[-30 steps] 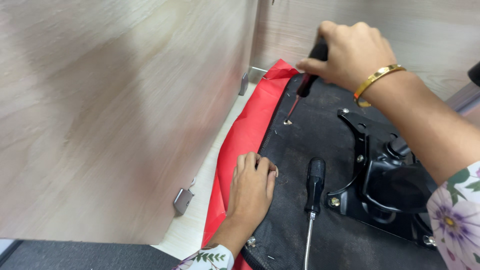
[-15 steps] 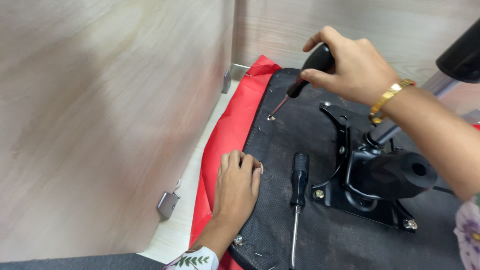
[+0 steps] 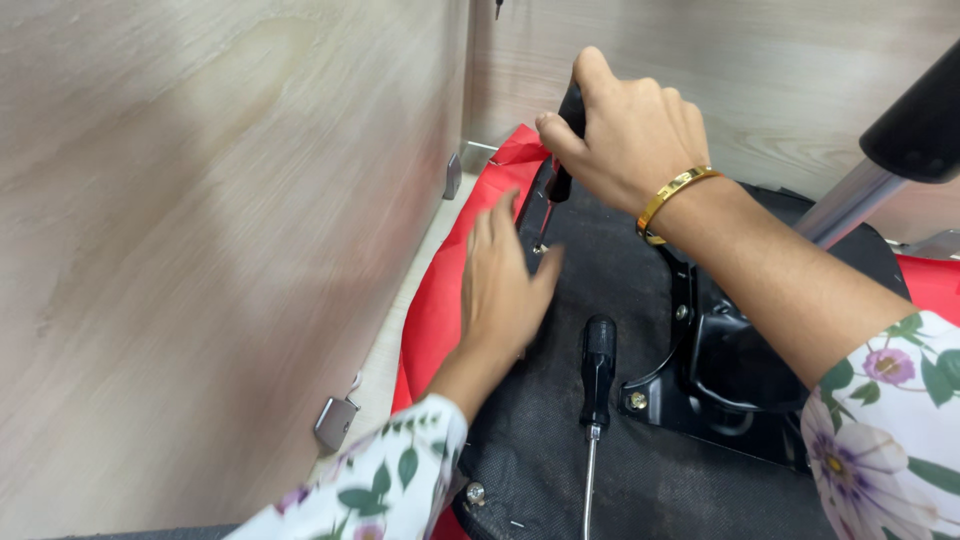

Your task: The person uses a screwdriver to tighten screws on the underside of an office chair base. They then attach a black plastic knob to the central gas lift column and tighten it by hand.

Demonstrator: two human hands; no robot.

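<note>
Head view, looking down at an upturned chair seat: black fabric underside (image 3: 560, 440) with red upholstery (image 3: 440, 300) showing along its left edge, next to a pale wood panel (image 3: 200, 250). Right hand (image 3: 630, 140), gold bangle (image 3: 675, 198) on the wrist, is wrapped tight round the black handle of a screwdriver (image 3: 562, 170); shaft angles down, tip at a small screw (image 3: 540, 247) near the seat's left edge. Left hand (image 3: 505, 285) is blurred, fingers spread and flat, gripping nothing, lying over the red edge and black fabric just left of that screw. A second screwdriver (image 3: 597, 400) lies loose on the fabric, handle up, between the left hand and the black metal mechanism plate (image 3: 720, 370). Both sleeves are white floral. Chrome post (image 3: 850, 200) with black armrest pad (image 3: 920, 120) at top right. Small metal brackets (image 3: 335, 420) sit on the wood panel.
</note>
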